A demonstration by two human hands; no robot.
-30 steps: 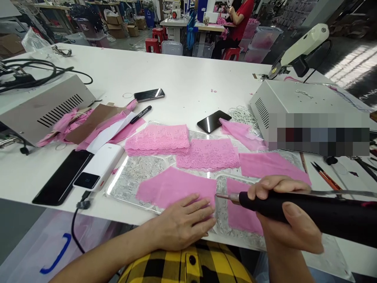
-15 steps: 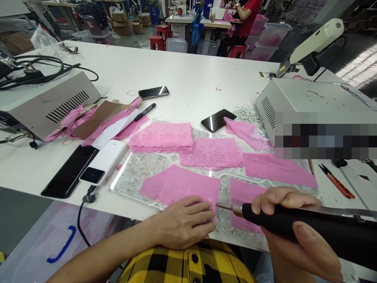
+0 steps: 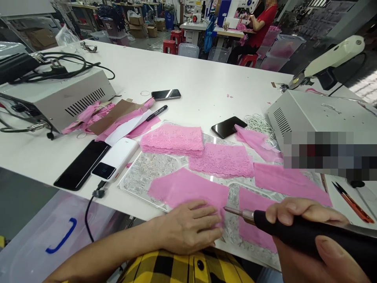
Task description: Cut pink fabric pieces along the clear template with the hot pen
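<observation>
My left hand (image 3: pixel 193 227) lies flat, fingers extended, on a plain pink fabric piece (image 3: pixel 188 186) at the near edge of the table. In my right hand (image 3: pixel 306 232) is a thick black-handled hand tool (image 3: pixel 266 220) with a slim metal tip and a metal lever along its top. That tip meets the right edge of the pink fabric, just past my left fingertips. Under the tool lies a second pink piece (image 3: pixel 256 214), partly covered. A stack of pink lace (image 3: pixel 172 137) and another lace piece (image 3: pixel 220 159) lie farther back on the marbled grey board (image 3: pixel 144 171).
Left are a power bank (image 3: pixel 120 155), a black phone (image 3: pixel 81 165) and a vented metal box (image 3: pixel 79 98). At right, another grey box (image 3: pixel 318 114) stands near orange-handled snips (image 3: pixel 356 204) and white elastic cord (image 3: pixel 259 125). A person in red (image 3: pixel 266 27) sits beyond the table.
The view has swung slightly, so everything sits a little farther right and mostly lower. My left hand stays on the fabric, and the tool tip remains at its right edge.
</observation>
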